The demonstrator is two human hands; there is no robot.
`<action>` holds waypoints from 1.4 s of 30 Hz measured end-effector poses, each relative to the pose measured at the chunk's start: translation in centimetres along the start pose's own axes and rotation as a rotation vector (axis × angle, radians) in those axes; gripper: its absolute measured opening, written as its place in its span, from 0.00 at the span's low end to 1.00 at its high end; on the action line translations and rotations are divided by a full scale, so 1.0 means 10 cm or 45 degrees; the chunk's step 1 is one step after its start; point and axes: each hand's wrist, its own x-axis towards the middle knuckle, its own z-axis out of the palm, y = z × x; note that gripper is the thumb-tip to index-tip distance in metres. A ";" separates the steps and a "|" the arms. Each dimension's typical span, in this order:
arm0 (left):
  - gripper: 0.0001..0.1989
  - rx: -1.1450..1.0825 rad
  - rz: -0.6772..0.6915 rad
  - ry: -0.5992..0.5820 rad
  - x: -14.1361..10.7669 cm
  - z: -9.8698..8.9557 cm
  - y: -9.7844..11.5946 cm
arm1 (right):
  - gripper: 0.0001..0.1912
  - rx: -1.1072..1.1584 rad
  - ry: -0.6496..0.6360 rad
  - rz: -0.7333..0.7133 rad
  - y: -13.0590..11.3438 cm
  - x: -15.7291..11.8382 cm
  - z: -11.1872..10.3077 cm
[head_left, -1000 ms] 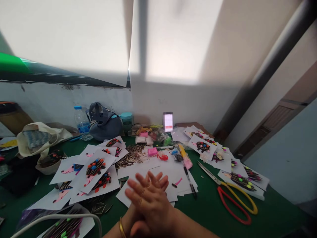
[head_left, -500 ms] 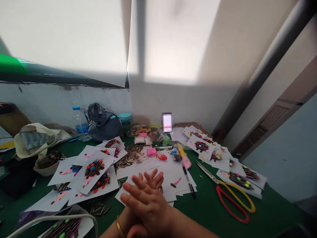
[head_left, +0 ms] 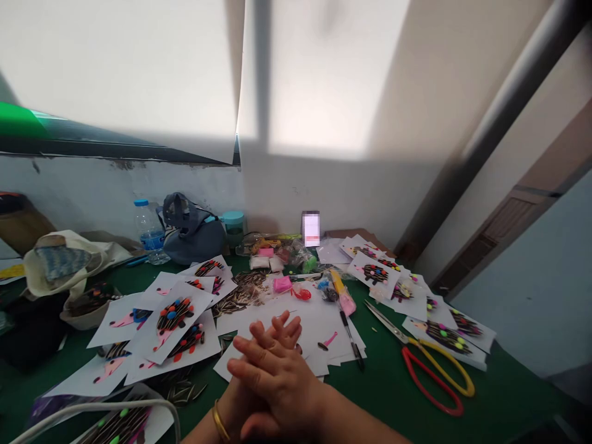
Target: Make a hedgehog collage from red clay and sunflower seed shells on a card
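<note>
Currently, your right hand (head_left: 282,377) covers your left hand (head_left: 289,331) by the near white paper (head_left: 225,365); whether they're gripping anything, I can't tell.

Water bottle (head_left: 150,239) beside blue bag (head_left: 197,239)

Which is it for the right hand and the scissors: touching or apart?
Apart: the head view shows green tabletop between the right hand and the red-and-yellow-handled scissors.
</note>
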 end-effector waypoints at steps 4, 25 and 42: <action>0.27 0.055 -0.212 -0.161 -0.11 0.08 -0.04 | 0.37 -0.021 0.148 0.252 0.25 -0.06 -0.05; 0.18 0.193 -0.329 -0.093 -0.10 0.14 0.14 | 0.34 -0.040 0.209 0.595 0.50 -0.14 -0.14; 0.08 0.278 -0.156 0.066 -0.04 0.03 0.17 | 0.22 0.433 0.234 0.462 0.45 -0.09 -0.16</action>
